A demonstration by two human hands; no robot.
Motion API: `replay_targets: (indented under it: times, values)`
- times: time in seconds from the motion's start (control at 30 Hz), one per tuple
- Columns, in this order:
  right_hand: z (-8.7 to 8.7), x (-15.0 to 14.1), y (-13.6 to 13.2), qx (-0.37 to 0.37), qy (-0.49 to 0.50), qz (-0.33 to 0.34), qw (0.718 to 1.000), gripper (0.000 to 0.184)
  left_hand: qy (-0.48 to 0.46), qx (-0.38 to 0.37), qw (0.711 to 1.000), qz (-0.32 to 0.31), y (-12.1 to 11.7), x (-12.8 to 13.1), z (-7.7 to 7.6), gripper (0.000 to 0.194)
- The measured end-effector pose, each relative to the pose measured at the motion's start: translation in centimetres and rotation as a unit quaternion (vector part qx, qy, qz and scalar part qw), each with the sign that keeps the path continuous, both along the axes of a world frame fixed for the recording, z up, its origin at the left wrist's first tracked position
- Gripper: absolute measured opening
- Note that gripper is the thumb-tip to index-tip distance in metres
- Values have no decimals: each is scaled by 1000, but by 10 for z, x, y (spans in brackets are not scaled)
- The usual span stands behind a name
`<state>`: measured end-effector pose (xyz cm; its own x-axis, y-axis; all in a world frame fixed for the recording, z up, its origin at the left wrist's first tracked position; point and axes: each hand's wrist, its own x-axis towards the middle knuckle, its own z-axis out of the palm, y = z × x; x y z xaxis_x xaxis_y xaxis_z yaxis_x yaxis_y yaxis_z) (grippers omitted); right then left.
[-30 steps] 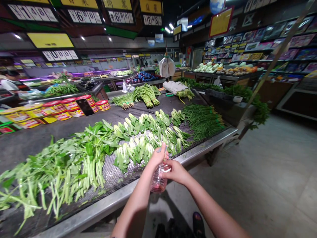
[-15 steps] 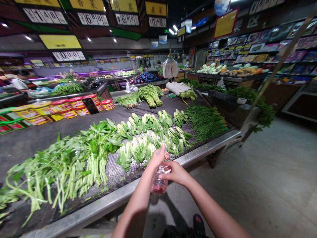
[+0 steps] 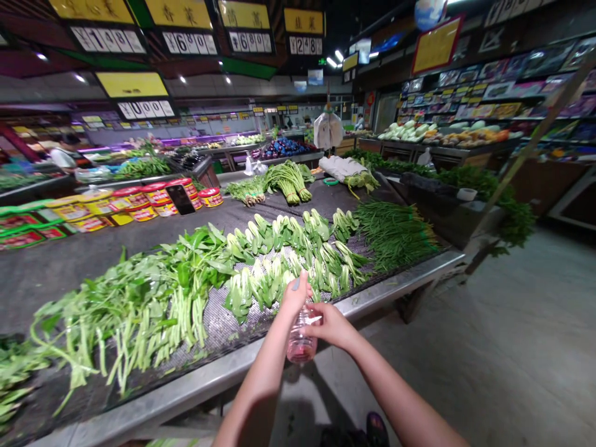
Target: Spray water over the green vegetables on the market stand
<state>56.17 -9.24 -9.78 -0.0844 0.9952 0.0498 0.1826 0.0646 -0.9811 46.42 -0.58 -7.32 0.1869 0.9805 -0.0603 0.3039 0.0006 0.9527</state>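
Both my hands hold a small clear plastic bottle (image 3: pixel 300 341) with a pinkish bottom, in front of the metal edge of a vegetable stand (image 3: pixel 223 369). My left hand (image 3: pixel 294 293) is closed over the bottle's top. My right hand (image 3: pixel 331 324) grips its side from the right. Just beyond my hands lie rows of bok choy (image 3: pixel 284 264) on black mesh matting. Long-stemmed leafy greens (image 3: pixel 135 304) spread to the left of them.
A pile of thin green chives (image 3: pixel 395 231) lies at the stand's right end, bundled greens (image 3: pixel 284 180) further back. Red and yellow tins (image 3: pixel 135 203) line the far left, a dark phone (image 3: pixel 180 200) leaning on them. Grey floor (image 3: pixel 503 347) extends right. A person (image 3: pixel 63 155) stands far left.
My view has shifted slightly left and up, so the stand slid right in the picture. My hands stay together on the bottle, barely moved.
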Motion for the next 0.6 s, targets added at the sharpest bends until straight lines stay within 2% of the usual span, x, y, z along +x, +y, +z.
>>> replay_targets:
  times: [0.1,0.2,0.33,0.47,0.6]
  values:
    - [-1,4,7,23,-17,-39,999,62,-23,41,999,14,8,2,8,53]
    - [1,7,11,41,-54,-75,995,78,-47,68,996,42,15,5,22,53]
    - [9,5,11,55,-93,-68,992,97,-51,56,994,83,20,10,43,52]
    - [16,1,12,54,-125,-85,987,100,-68,28,995,73,25,15,52,54]
    - [19,1,17,50,-156,-104,981,98,-92,23,993,72,30,18,51,55]
